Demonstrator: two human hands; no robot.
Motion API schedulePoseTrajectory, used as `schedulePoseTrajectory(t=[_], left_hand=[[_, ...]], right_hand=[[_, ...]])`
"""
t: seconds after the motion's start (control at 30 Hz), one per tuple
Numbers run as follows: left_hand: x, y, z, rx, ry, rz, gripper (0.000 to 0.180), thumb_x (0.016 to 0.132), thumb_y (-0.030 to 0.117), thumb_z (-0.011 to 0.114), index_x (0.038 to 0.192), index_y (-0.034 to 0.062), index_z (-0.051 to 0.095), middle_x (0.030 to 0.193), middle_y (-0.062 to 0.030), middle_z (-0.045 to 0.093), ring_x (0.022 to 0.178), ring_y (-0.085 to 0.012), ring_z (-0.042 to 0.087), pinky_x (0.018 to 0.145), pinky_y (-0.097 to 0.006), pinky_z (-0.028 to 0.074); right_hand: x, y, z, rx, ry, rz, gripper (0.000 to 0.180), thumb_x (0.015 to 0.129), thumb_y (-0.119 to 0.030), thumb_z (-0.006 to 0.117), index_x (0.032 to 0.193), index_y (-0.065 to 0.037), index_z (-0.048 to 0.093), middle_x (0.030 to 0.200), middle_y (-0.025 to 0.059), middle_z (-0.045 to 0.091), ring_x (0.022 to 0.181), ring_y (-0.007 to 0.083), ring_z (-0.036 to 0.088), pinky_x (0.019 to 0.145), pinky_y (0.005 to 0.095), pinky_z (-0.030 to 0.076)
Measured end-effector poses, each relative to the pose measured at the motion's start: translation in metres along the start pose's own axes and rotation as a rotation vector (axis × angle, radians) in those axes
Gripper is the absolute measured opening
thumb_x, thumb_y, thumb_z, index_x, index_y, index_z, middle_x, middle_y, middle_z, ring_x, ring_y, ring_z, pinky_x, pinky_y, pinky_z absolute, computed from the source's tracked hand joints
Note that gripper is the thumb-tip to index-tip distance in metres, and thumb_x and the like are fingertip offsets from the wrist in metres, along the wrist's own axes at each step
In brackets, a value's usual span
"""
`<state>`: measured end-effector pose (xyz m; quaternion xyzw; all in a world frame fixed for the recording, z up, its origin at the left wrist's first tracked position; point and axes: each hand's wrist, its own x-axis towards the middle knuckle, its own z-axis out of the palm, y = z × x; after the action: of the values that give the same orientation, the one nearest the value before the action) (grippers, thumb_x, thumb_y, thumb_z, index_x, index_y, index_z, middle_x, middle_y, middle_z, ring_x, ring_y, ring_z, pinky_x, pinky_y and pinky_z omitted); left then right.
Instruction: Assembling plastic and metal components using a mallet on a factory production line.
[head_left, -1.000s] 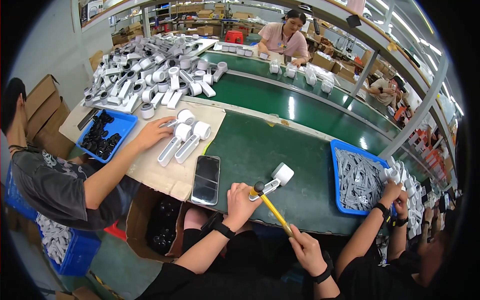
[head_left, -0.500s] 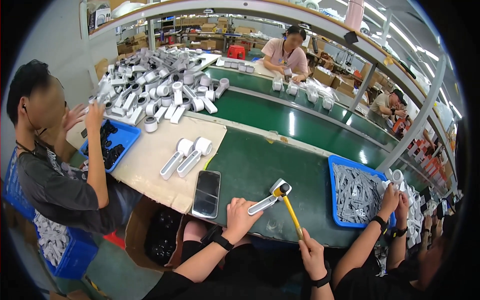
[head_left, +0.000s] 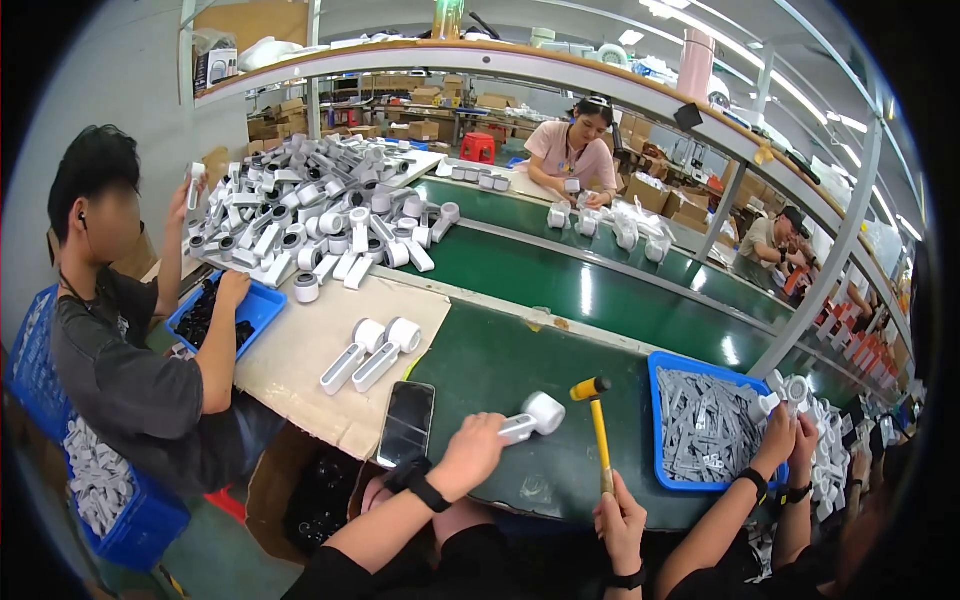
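My left hand (head_left: 470,456) is closed around the grey-and-white handle of a handheld device with a round white head (head_left: 543,411). That device rests on the green mat (head_left: 480,345), its head pointing away to the right. In my right hand (head_left: 621,522) is a mallet (head_left: 601,432) with a yellow handle and a yellow-and-black head, held upright. The mallet's head is apart from the device, just right of its round end. A dark phone (head_left: 407,424) lies left of my left hand. Beyond it, two similar white devices (head_left: 372,355) lie side by side on cardboard.
A blue tray of grey strips (head_left: 655,430) stands at the right, near a co-worker's hands (head_left: 785,440). At the left, another co-worker reaches into a blue tray of black parts (head_left: 268,305). Beyond lie a heap of white devices (head_left: 320,200) and a green conveyor (head_left: 530,275).
The mallet has come up off the device and now stands beside it. The device has turned, showing its round head. The left co-worker has lowered one hand into the tray.
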<state>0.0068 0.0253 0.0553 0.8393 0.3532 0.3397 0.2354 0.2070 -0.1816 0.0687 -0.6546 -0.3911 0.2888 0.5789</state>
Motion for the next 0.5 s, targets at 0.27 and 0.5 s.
schedulePoseTrajectory(t=[0.27, 0.5], left_hand=[[0.018, -0.1, -0.097, 0.36, 0.305, -0.16, 0.024, 0.087, 0.013, 0.067, 0.105, -0.0002, 0.06, 0.099, -0.0231, 0.064, 0.095, -0.0416, 0.06, 0.082, -0.049, 0.05], [0.01, -0.174, -0.119, 0.46, 0.262, -0.27, 0.036, 0.081, 0.019, 0.075, 0.109, 0.002, 0.059, 0.101, -0.0224, 0.065, 0.096, -0.0411, 0.061, 0.083, -0.05, 0.05]], right_hand=[[0.028, 0.025, 0.001, 0.025, 0.064, 0.109, 0.047, 0.098, -0.009, 0.054, 0.145, -0.002, 0.049, 0.071, 0.0008, 0.057, 0.049, 0.0047, 0.048, 0.042, 0.02, 0.039], [0.034, 0.025, 0.011, 0.064, 0.078, 0.122, 0.045, 0.096, -0.011, 0.055, 0.141, -0.003, 0.054, 0.068, 0.0014, 0.058, 0.045, 0.0054, 0.048, 0.039, 0.0204, 0.038]])
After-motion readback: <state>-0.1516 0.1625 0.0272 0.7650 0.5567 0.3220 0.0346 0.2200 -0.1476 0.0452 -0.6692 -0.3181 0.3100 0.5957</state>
